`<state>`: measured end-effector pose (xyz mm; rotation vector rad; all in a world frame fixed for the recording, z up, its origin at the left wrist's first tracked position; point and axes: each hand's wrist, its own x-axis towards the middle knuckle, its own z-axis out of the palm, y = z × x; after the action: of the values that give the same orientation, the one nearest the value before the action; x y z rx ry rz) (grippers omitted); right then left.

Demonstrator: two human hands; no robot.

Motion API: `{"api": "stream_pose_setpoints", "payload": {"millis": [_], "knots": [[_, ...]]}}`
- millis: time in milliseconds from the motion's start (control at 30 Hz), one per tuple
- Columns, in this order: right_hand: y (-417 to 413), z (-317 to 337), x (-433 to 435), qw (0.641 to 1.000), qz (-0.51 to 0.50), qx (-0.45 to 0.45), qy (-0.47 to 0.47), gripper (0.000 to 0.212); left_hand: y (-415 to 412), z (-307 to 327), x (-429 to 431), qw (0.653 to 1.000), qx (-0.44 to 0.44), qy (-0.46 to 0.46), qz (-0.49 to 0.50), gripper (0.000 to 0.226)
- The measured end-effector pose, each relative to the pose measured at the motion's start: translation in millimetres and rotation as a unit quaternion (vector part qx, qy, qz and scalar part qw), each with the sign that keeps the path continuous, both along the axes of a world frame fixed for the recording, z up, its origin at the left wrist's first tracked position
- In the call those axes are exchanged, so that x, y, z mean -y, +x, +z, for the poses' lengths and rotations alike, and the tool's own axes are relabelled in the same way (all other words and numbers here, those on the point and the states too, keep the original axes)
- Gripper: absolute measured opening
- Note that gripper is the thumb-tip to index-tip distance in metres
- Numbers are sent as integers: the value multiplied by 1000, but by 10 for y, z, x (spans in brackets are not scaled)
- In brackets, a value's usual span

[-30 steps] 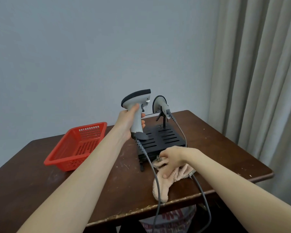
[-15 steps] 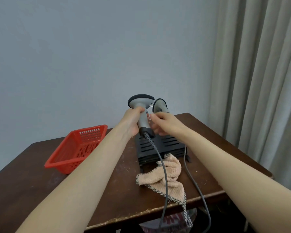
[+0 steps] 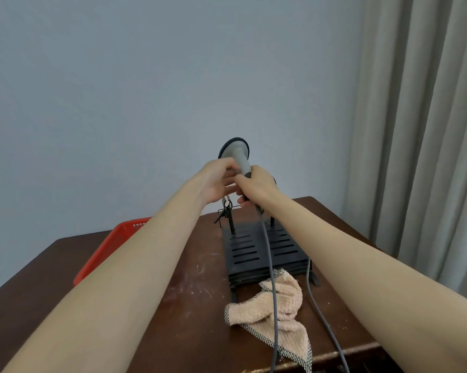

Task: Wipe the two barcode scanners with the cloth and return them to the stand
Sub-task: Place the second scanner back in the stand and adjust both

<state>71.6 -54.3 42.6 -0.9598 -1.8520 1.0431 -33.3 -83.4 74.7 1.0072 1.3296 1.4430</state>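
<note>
Gripping the scanner (image 3: 239,156) by its handle, left hand (image 3: 216,182) and right hand (image 3: 257,188) both curl round it — light, rigid plastic; its cable (image 3: 271,265) may tug.

I take this for a plain, home-like room rather than a shop or lab: a bare blue-grey wall (image 3: 146,90), a long pale curtain (image 3: 421,130) on the right, and a scuffed dark wooden table (image 3: 51,265) with a red plastic basket (image 3: 111,243) near its left edge.
</note>
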Motion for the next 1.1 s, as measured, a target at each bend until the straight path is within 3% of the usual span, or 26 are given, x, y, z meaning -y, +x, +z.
{"api": "stream_pose_setpoints", "payload": {"millis": [100, 233, 333, 467, 733, 900, 1100], "knots": [[-76, 9, -84, 999, -42, -18, -6, 24, -155, -227, -105, 998, -49, 35, 36, 29], [-174, -121, -198, 998, -63, 13, -1, 22, -331, -800, -224, 960, -190, 4, 207, 53], [-255, -216, -242, 996, -65, 58, 18, 16, -397, -1275, -317, 937, -283, -49, 197, 81], [-328, -324, -295, 991, -67, 110, 35, 16, -393, -1590, -460, 921, -330, -75, 196, 105], [-435, -504, -445, 988, -76, 129, 44, 17, -391, -1729, -726, 912, -321, -33, 255, 63], [-454, -550, -498, 986, -71, 138, 62, 17, -386, -1746, -774, 888, -367, -38, 274, 36], [-478, -567, -545, 982, -76, 157, 71, 22, -399, -1769, -769, 867, -411, -72, 272, 33]]}}
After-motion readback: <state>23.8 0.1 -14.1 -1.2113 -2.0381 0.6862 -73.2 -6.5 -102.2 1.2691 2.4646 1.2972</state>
